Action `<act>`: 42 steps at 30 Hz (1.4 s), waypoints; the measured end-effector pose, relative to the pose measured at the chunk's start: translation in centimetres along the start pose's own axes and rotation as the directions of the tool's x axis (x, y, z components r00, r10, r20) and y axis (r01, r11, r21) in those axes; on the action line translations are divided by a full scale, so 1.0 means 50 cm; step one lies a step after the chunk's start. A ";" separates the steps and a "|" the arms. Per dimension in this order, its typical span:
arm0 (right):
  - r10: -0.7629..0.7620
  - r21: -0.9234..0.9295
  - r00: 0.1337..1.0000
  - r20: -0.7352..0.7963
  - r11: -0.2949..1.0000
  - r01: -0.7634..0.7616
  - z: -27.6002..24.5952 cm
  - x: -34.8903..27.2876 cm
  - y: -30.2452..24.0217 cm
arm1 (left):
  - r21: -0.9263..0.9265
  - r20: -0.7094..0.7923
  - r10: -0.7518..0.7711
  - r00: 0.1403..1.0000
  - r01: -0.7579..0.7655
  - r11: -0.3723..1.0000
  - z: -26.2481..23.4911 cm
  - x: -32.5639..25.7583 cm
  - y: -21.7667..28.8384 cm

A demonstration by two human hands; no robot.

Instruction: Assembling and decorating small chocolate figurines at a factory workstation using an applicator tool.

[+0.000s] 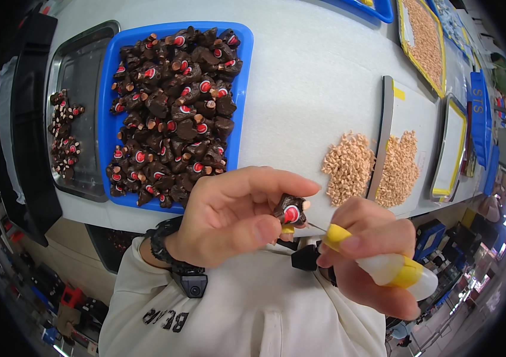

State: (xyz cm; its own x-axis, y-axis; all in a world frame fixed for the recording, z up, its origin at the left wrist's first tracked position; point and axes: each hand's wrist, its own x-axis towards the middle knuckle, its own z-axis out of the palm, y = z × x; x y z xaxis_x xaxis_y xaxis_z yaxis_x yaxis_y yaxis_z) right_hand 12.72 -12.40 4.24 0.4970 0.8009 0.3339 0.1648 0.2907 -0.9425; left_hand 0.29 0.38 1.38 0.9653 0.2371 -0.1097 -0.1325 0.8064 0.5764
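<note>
Between the thumb and fingers of my left hand [232, 217] is a small dark brown figurine [289, 209] with a red-and-white spot and a pale peach piece on it. My right hand [378, 250] is wrapped round a white squeeze bottle [381, 269] with yellow bands and a thin needle tip. The needle points left and ends close to the figurine's lower right side; whether it touches cannot be told. Beyond my left hand, many similar brown figurines [173, 119] fill a blue tray [246, 71].
Left of the blue tray stands a metal tray [89, 119] with a few dark pieces bearing pale bits. Small peach pieces [348, 169] lie heaped on the white table [300, 77]. A grey strip [382, 131] separates them from a second heap [398, 166]. A yellow-edged tray [425, 41] stands farther right.
</note>
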 end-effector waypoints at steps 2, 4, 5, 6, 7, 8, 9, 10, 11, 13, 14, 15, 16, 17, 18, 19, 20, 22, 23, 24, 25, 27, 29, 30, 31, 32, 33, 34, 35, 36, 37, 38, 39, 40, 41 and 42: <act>-0.016 0.003 1.000 0.000 1.000 0.016 -0.004 0.000 -0.001 | -0.020 -0.017 -0.048 0.999 0.048 0.999 0.000 -0.001 0.004; -0.027 -0.012 1.000 0.007 1.000 0.027 -0.007 0.001 -0.003 | -0.032 -0.026 -0.077 0.997 0.076 0.997 0.002 -0.002 0.006; -0.029 -0.027 0.999 0.014 0.999 0.029 -0.007 0.001 -0.003 | -0.031 -0.033 -0.082 0.996 0.081 0.996 0.003 -0.003 0.007; -0.028 -0.033 0.999 0.017 0.999 0.028 -0.006 0.002 -0.003 | -0.034 -0.035 -0.083 0.996 0.082 0.996 0.003 -0.003 0.008; -0.027 -0.040 0.999 0.019 0.999 0.027 -0.005 0.002 -0.003 | -0.040 -0.039 -0.087 0.995 0.086 0.996 0.003 -0.004 0.008; -0.023 -0.038 1.000 0.016 0.999 0.024 -0.002 0.002 -0.003 | -0.050 -0.038 -0.087 0.995 0.085 0.995 0.003 -0.004 0.007; -0.019 -0.020 1.000 0.003 1.000 0.019 0.000 0.002 -0.002 | -0.060 -0.037 -0.087 0.995 0.085 0.995 0.002 -0.004 0.007; 0.014 -0.044 1.000 0.012 0.999 -0.013 0.003 0.003 0.000 | -0.039 -0.031 -0.073 0.997 0.072 0.997 0.000 -0.004 0.006; 0.047 -0.052 0.999 0.009 0.998 -0.046 0.006 0.003 0.000 | -0.018 -0.024 -0.059 0.998 0.059 0.998 -0.002 -0.003 0.005; 0.025 -0.055 1.000 0.014 0.998 -0.024 0.008 0.006 0.002 | 0.007 -0.022 -0.034 0.999 0.034 0.999 -0.004 -0.003 0.003; -0.026 -0.054 0.999 0.023 0.998 0.027 0.006 0.009 0.004 | 0.007 -0.028 -0.024 0.999 0.024 1.000 -0.003 -0.005 0.001; -0.036 -0.029 0.999 -0.016 0.999 0.035 0.007 0.010 0.005 | 0.012 -0.028 -0.025 0.999 0.025 1.000 -0.003 -0.005 0.000; -0.070 0.010 0.996 -0.057 0.997 0.071 0.007 0.011 0.006 | 0.022 -0.044 -0.010 0.999 0.011 1.000 -0.002 -0.006 -0.002; -0.042 0.007 0.998 -0.049 0.999 0.043 0.006 0.010 0.005 | 0.043 -0.082 -0.022 0.996 0.026 0.999 -0.002 -0.007 -0.002; -0.038 -0.028 0.998 -0.042 0.999 0.037 0.006 0.009 0.008 | 0.121 -0.126 -0.013 0.992 0.029 0.992 -0.001 -0.006 -0.005; -0.038 -0.056 0.999 -0.026 0.998 0.037 0.004 0.005 0.007 | 0.185 -0.150 0.028 0.988 0.000 0.983 -0.001 -0.006 -0.006; -0.012 -0.040 1.000 -0.020 0.999 0.011 0.004 0.000 0.010 | 0.193 -0.155 0.038 0.987 -0.008 0.981 -0.001 -0.005 -0.008; -0.168 -0.086 0.986 0.004 0.982 0.168 -0.022 -0.019 0.001 | 0.193 -0.161 0.048 0.986 -0.016 0.981 -0.002 -0.005 -0.009; -0.207 -0.114 0.975 0.074 0.970 0.215 -0.044 -0.030 -0.003 | 0.200 -0.167 0.055 0.984 -0.021 0.980 -0.003 -0.004 -0.009; -0.229 -0.040 0.973 -0.010 0.973 0.229 -0.067 -0.048 -0.019 | 0.204 -0.177 0.062 0.982 -0.025 0.979 -0.004 -0.005 -0.008; -0.290 -0.220 0.940 -0.182 0.943 0.248 -0.100 -0.064 -0.026 | 0.184 -0.201 0.062 0.978 -0.025 0.983 -0.005 -0.005 -0.008; -0.376 -0.686 0.766 -0.521 0.719 -0.113 -0.173 -0.104 -0.037 | 0.149 -0.133 0.083 0.988 -0.063 0.987 -0.007 -0.005 -0.008; -0.308 -0.796 0.764 -0.567 0.444 -0.412 -0.277 -0.134 -0.034 | 0.101 -0.053 0.080 0.995 -0.075 0.992 -0.009 -0.004 -0.009; -0.187 -0.722 0.716 -0.672 0.382 -0.577 -0.312 -0.154 -0.020 | 0.122 -0.032 0.055 0.998 -0.051 0.991 -0.009 -0.003 -0.012; -0.096 -0.773 0.777 -0.623 0.232 -0.591 -0.337 -0.178 -0.009 | 0.092 -0.005 0.056 0.998 -0.056 0.994 -0.009 -0.002 -0.015; -0.085 -0.818 0.835 -0.544 0.277 -0.505 -0.351 -0.203 0.008 | 0.048 -0.005 0.048 0.999 -0.047 0.998 -0.009 0.000 -0.019; -0.061 -0.819 0.848 -0.526 0.304 -0.486 -0.363 -0.223 0.023 | 0.066 0.018 0.066 0.998 -0.067 0.996 -0.009 0.001 -0.022; -0.028 -0.779 0.824 -0.566 0.345 -0.524 -0.371 -0.237 0.037 | 0.071 0.017 0.064 0.998 -0.065 0.995 -0.008 0.002 -0.023; 0.017 -0.744 0.813 -0.582 0.393 -0.541 -0.373 -0.246 0.049 | 0.061 0.004 0.051 0.999 -0.051 0.997 -0.007 0.004 -0.025; -0.005 -0.753 0.804 -0.594 0.357 -0.554 -0.372 -0.248 0.053 | 0.092 0.011 0.058 0.998 -0.058 0.994 -0.007 0.007 -0.025; -0.006 -0.762 0.806 -0.592 0.328 -0.558 -0.366 -0.243 0.054 | 0.105 0.003 0.060 0.998 -0.060 0.993 -0.006 0.010 -0.025; -0.012 -0.766 0.800 -0.600 0.297 -0.570 -0.357 -0.233 0.050 | 0.112 0.000 0.071 0.997 -0.071 0.991 -0.007 0.013 -0.024; -0.054 -0.777 0.805 -0.591 0.309 -0.549 -0.341 -0.218 0.041 | 0.136 0.028 0.055 0.998 -0.059 0.989 -0.006 0.015 -0.023; -0.105 -0.784 0.802 -0.588 0.316 -0.534 -0.321 -0.201 0.029 | 0.151 0.063 0.051 0.997 -0.060 0.987 -0.005 0.018 -0.022; -0.161 -0.795 0.796 -0.583 0.313 -0.519 -0.299 -0.178 0.017 | 0.146 0.083 0.052 0.995 -0.064 0.987 -0.005 0.020 -0.021; -0.243 -0.759 0.782 -0.575 0.516 -0.397 -0.265 -0.159 0.006 | 0.105 0.107 -0.022 0.994 0.010 0.994 -0.002 0.018 -0.017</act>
State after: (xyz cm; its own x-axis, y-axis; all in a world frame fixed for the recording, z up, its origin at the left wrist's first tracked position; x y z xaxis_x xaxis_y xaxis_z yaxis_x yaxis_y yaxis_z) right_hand 20.13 -25.61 1.16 0.8379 0.2547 0.4827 0.5340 -0.5652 -0.6288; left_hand 1.26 -0.05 0.71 0.9865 0.1602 -0.0349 -0.0981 0.7473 0.6572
